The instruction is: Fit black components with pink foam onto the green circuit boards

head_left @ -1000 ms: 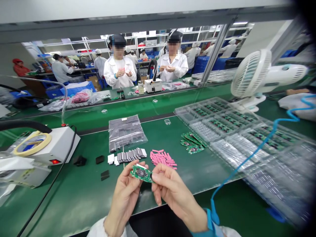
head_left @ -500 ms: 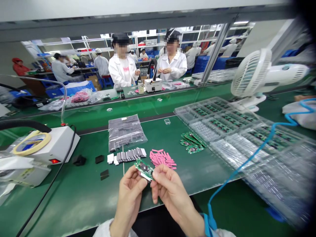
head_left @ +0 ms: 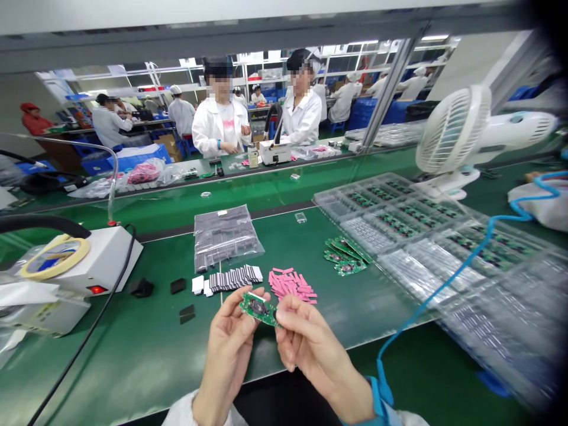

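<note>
A small green circuit board is held between my two hands, above the front edge of the green bench. My left hand grips its left end, with fingers behind it and thumb below. The right end sits in a pinch of my right hand, which wears a blue wrist strap. Just beyond the board lie a row of white-faced dark foam pads and a pile of pink strips. Several more circuit boards are stacked to the right.
Clear plastic trays with boards cover the right side, below a white fan. A blue coiled cord crosses them. Left stands a white machine with a black cable. A bag of dark pads lies behind. Co-workers sit across the line.
The board has tilted so its face shows more, and the white piece seen under it is now out of sight. My right fingers have shifted slightly. Small clear parts on the belt have moved right.
</note>
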Motion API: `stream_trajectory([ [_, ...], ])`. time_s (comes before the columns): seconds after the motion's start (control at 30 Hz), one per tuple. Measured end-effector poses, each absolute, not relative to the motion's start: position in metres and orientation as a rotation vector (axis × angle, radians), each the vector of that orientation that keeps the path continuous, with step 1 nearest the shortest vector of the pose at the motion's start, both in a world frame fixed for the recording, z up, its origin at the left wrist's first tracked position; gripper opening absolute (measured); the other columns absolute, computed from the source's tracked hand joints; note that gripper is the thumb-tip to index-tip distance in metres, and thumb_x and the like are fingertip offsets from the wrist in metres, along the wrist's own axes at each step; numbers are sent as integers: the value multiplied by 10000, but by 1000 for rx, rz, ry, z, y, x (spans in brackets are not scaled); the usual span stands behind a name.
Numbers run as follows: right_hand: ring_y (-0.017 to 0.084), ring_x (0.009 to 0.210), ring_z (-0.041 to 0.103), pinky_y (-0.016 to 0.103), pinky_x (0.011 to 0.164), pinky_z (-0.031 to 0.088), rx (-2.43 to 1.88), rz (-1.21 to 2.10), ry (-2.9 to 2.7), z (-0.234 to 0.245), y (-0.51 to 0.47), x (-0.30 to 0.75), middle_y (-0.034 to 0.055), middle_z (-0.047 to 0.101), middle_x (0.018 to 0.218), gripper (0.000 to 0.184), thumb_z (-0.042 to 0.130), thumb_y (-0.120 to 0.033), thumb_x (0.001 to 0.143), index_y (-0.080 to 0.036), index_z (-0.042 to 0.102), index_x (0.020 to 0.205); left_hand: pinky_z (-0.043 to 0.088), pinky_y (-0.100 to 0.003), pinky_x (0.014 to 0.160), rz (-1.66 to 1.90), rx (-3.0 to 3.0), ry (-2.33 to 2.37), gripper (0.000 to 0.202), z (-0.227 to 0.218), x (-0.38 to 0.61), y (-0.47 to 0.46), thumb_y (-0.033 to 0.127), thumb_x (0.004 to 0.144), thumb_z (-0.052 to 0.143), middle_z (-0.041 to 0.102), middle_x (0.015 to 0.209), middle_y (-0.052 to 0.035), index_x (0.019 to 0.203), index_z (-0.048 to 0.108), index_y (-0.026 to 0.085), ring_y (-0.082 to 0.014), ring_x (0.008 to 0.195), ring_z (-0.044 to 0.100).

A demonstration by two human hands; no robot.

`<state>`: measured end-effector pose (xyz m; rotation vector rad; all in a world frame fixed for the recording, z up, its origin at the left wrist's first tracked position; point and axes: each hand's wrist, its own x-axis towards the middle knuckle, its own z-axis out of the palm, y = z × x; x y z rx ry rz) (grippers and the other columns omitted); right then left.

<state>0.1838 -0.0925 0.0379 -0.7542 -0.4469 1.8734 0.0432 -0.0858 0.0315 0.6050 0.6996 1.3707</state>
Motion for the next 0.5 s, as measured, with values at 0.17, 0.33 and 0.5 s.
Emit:
stream_trajectory([
  [0.17, 65, 328, 518, 158, 331, 457, -809, 1811, -449, 38, -92, 185, -25, 664, 515, 386, 891, -355, 655, -172, 556, 713, 605, -260, 799, 1386, 602, 724, 365, 30, 44, -86, 248, 692, 887, 795, 1051, -84, 1041, 779, 251, -238, 963, 749],
  [0.33, 75, 329, 532, 173, 335, 466, -842, 1789, -461, 36, -93, 180, -24, 665, 521, 411, 899, -385, 648, -174, 554, 723, 598, -288, 834, 1406, 612, 772, 385, 33, 43, -84, 235, 670, 898, 794, 1031, -93, 1034, 775, 234, -245, 966, 746],
  [0.5, 77, 357, 550, 182, 366, 475, -836, 1789, -556, 43, -83, 176, -22, 668, 555, 424, 871, -430, 689, -179, 534, 740, 578, -306, 880, 1386, 657, 797, 378, 45, 36, -75, 228, 703, 874, 784, 1003, -97, 1059, 752, 199, -247, 989, 728],
])
